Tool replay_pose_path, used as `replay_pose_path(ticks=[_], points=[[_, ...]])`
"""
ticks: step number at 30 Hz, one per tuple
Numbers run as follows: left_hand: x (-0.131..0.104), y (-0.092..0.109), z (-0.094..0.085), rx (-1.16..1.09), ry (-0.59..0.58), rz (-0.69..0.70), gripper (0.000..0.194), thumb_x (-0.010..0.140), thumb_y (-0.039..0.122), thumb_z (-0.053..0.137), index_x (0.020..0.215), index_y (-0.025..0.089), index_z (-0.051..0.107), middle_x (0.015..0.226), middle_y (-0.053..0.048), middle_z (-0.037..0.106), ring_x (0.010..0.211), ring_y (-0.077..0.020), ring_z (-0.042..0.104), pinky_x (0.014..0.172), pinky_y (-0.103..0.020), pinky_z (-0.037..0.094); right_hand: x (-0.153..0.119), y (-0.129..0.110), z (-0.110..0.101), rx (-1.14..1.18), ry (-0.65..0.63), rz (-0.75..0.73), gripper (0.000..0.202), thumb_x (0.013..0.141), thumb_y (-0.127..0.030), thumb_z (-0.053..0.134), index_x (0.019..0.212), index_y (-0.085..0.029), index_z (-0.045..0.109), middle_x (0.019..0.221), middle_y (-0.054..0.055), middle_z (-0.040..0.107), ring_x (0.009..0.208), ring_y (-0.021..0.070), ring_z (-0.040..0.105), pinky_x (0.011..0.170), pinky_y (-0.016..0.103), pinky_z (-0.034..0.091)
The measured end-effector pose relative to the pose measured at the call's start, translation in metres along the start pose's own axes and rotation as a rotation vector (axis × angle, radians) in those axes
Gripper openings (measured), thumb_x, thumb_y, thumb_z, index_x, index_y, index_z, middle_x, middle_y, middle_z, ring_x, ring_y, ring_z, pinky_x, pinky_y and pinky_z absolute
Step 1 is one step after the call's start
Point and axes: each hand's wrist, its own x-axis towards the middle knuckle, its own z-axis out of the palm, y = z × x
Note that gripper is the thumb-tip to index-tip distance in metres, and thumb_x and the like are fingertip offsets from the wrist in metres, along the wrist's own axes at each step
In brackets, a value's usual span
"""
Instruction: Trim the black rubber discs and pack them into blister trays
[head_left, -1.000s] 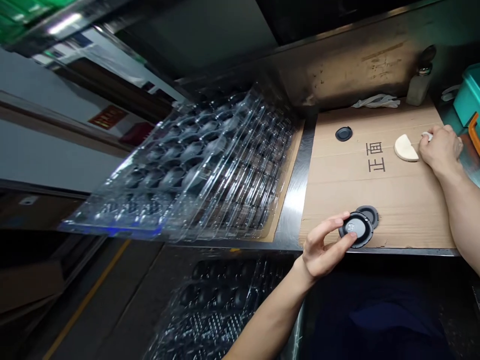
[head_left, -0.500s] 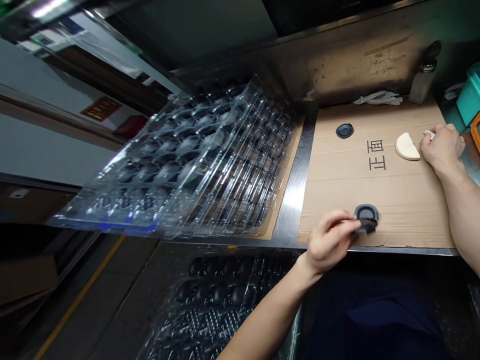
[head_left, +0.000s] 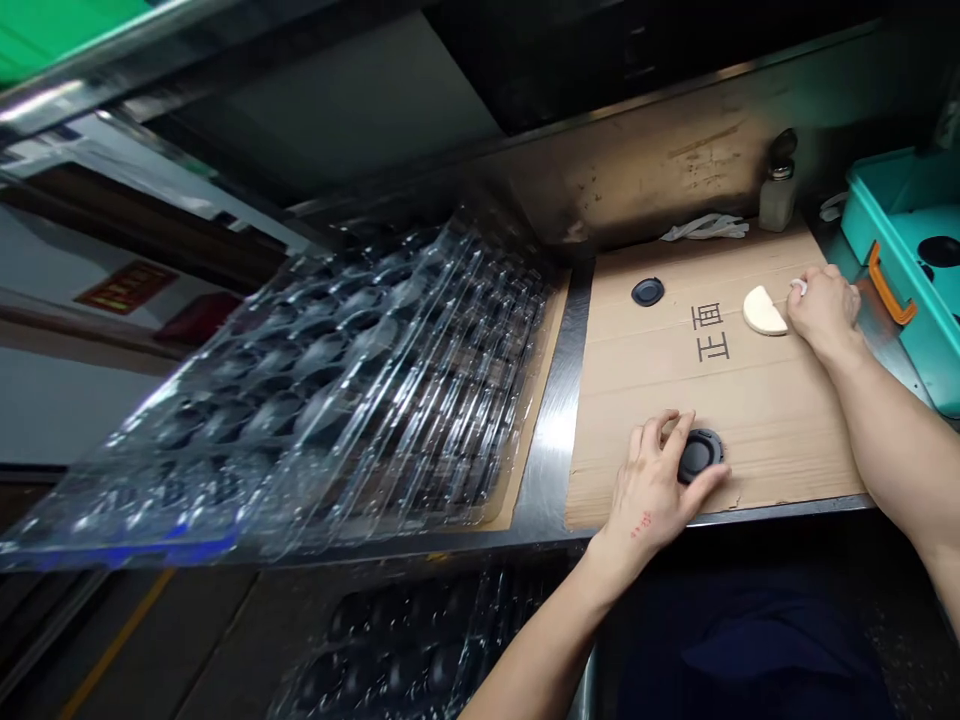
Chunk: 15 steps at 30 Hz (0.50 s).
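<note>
1. Left hand (head_left: pixel 651 487): thumb and forefinger stand apart along the edge of a dark round part (head_left: pixel 699 455), which lies near the front edge of the cardboard sheet (head_left: pixel 637 400). The hand partly covers the part's left side; whether the fingers pinch it cannot be told.
2. Right hand (head_left: pixel 825 308): fingers curled closed about a small white item (head_left: pixel 799 287), mostly hidden and not identifiable.
3. Between hand and lettering: a cream half-round pad (head_left: pixel 763 312). Farther left, a second dark disc (head_left: pixel 647 291).
4. Teal bin (head_left: pixel 870 210): cut off at right, its dark contents only partly visible.
5. Clear trays (head_left: pixel 315 400): stacked, glare obscuring their cavities.
6. Writing: the cardboard bears 正面, set sideways; the red sign (head_left: pixel 126 287) has yellow characters too blurred to read.
</note>
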Motion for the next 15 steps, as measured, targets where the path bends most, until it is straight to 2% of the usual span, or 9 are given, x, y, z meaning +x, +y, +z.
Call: replay_pose_path(ticks=[2, 4, 7, 9, 11, 13, 15], points=[[0.002, 0.001, -0.004, -0.023, -0.087, 0.083, 0.068, 0.091, 0.051, 0.071, 0.150, 0.024, 0.051, 0.139, -0.014, 0.058, 0.124, -0.0310, 0.055, 0.103, -0.050, 0.055, -0.002, -0.003, -0.001, -0.012, -0.016, 0.016, 0.042, 0.101, -0.031, 0.036, 0.121, -0.008, 0.065, 0.124, 0.025, 0.060, 0.112, 0.0364, 0.057, 0.098, 0.052, 0.039], [0.002, -0.009, -0.011, -0.035, -0.156, 0.148, 0.054, 0.096, 0.044, 0.065, 0.145, 0.026, 0.055, 0.135, -0.011, 0.062, 0.121, -0.0285, 0.058, 0.102, -0.047, 0.055, -0.005, -0.005, -0.003, -0.022, -0.042, 0.033, 0.039, 0.100, -0.028, 0.038, 0.120, -0.009, 0.066, 0.125, 0.024, 0.062, 0.112, 0.0355, 0.058, 0.098, 0.050, 0.041], [0.001, -0.044, -0.025, 0.028, -0.190, 0.145, 0.041, 0.097, 0.043, 0.061, 0.135, 0.028, 0.063, 0.131, -0.008, 0.065, 0.121, -0.0280, 0.061, 0.102, -0.045, 0.056, -0.009, -0.007, -0.004, 0.000, -0.056, 0.028, 0.038, 0.102, -0.027, 0.038, 0.121, -0.011, 0.067, 0.127, 0.021, 0.063, 0.115, 0.0332, 0.058, 0.100, 0.047, 0.041], [0.001, -0.072, -0.035, 0.130, -0.172, 0.085, 0.042, 0.095, 0.048, 0.061, 0.131, 0.029, 0.065, 0.127, -0.007, 0.067, 0.117, -0.0289, 0.065, 0.101, -0.046, 0.056, -0.009, -0.008, -0.001, 0.025, -0.059, 0.028, 0.038, 0.103, -0.028, 0.038, 0.121, -0.013, 0.067, 0.129, 0.020, 0.063, 0.118, 0.0320, 0.057, 0.101, 0.045, 0.041], [0.004, -0.091, -0.044, 0.215, -0.197, 0.050, 0.044, 0.095, 0.052, 0.058, 0.132, 0.029, 0.064, 0.125, -0.007, 0.068, 0.113, -0.0291, 0.068, 0.099, -0.046, 0.057, -0.009, -0.008, 0.003, 0.047, -0.063, 0.027, 0.037, 0.102, -0.028, 0.040, 0.123, -0.012, 0.066, 0.130, 0.020, 0.063, 0.120, 0.0316, 0.057, 0.102, 0.045, 0.040], [0.014, -0.090, -0.053, 0.304, -0.226, 0.053, 0.052, 0.094, 0.056, 0.057, 0.138, 0.028, 0.061, 0.130, -0.009, 0.066, 0.115, -0.0324, 0.068, 0.097, -0.048, 0.058, -0.010, -0.009, 0.006, 0.067, -0.067, 0.033, 0.036, 0.102, -0.028, 0.042, 0.124, -0.011, 0.065, 0.130, 0.020, 0.062, 0.120, 0.0314, 0.057, 0.103, 0.044, 0.039], [0.036, -0.066, -0.059, 0.379, -0.186, 0.107, 0.061, 0.091, 0.060, 0.058, 0.142, 0.028, 0.058, 0.138, -0.013, 0.062, 0.120, -0.0382, 0.065, 0.096, -0.052, 0.057, -0.011, -0.011, 0.006, 0.092, -0.080, 0.040, 0.035, 0.102, -0.028, 0.043, 0.124, -0.012, 0.065, 0.131, 0.020, 0.062, 0.120, 0.0310, 0.057, 0.102, 0.044, 0.039]])
